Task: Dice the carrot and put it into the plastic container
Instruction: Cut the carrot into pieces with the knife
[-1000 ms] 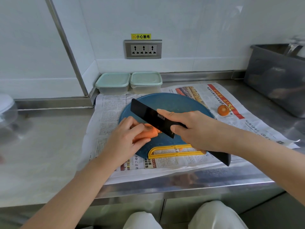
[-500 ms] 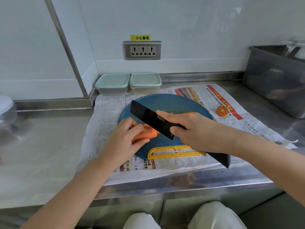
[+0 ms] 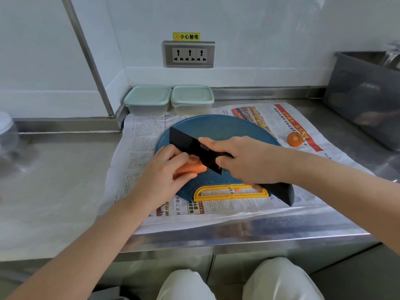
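Slightly lowered since the frame half a second earlier, the black knife (image 3: 190,146) is held over the free end of the carrot (image 3: 192,168), though contact cannot be confirmed; both hands are found almost where they were. The carrot is laid on the blue cutting board (image 3: 227,126) and is pinned there by the left hand (image 3: 166,169). That hand's fingers are curled over the carrot and its thumb is pressed to the near side, presumably so that nothing rolls under the blade and the fingertips are kept back from the edge. The knife handle is gripped in the right hand (image 3: 244,161), closed around it, with the forefinger stretched along the top of the blade, a hold judged to steady the cut. A cut-off carrot end (image 3: 294,139) is left on the newspaper (image 3: 142,144) beyond the right hand, to its outer side. The paper is judged to be spread to keep the worktop (image 3: 54,180) clean. Two lidded plastic containers (image 3: 147,100) are stood side by side beyond the left hand, near but not yet opened. Dicing is judged to be at an early stage.
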`<action>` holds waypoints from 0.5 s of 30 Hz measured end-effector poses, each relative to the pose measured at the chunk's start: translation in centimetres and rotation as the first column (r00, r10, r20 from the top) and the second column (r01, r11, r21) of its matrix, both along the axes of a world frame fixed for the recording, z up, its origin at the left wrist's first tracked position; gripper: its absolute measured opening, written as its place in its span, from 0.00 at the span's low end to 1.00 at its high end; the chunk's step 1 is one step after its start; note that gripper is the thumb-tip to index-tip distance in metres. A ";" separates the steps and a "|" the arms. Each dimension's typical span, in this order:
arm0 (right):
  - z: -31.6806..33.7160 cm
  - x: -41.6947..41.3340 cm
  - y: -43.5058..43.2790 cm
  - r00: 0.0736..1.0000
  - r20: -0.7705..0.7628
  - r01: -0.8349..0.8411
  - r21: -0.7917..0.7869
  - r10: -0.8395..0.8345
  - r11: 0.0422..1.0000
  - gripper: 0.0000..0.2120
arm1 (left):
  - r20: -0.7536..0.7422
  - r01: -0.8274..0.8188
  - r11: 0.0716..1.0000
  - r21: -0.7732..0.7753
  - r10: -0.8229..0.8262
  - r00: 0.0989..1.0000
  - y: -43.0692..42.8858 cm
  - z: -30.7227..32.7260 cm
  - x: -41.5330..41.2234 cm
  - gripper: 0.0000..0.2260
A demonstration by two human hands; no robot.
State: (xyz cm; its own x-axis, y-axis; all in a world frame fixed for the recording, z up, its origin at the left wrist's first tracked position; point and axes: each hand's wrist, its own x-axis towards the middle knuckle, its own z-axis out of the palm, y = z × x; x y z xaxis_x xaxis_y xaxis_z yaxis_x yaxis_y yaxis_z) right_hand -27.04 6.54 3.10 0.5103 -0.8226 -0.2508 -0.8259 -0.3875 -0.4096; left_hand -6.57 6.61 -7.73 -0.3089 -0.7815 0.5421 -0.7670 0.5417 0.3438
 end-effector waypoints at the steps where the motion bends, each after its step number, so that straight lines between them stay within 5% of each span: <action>1: 0.0 0.1 -0.1 1.000 0.003 -0.003 0.004 0.003 1.000 0.26 | 0.001 -0.005 1.000 0.013 0.005 1.000 0.0 0.0 0.0 0.15; 9: -1.6 0.7 -0.7 0.997 -0.062 -0.055 -0.120 0.048 0.991 0.26 | -0.039 0.029 0.999 0.024 -0.028 0.999 -0.3 0.1 0.2 0.15; 15: -3.9 1.0 0.3 0.998 0.067 -0.008 -0.182 0.020 0.983 0.26 | -0.111 0.057 0.998 0.021 -0.054 0.992 -0.3 0.3 0.1 0.13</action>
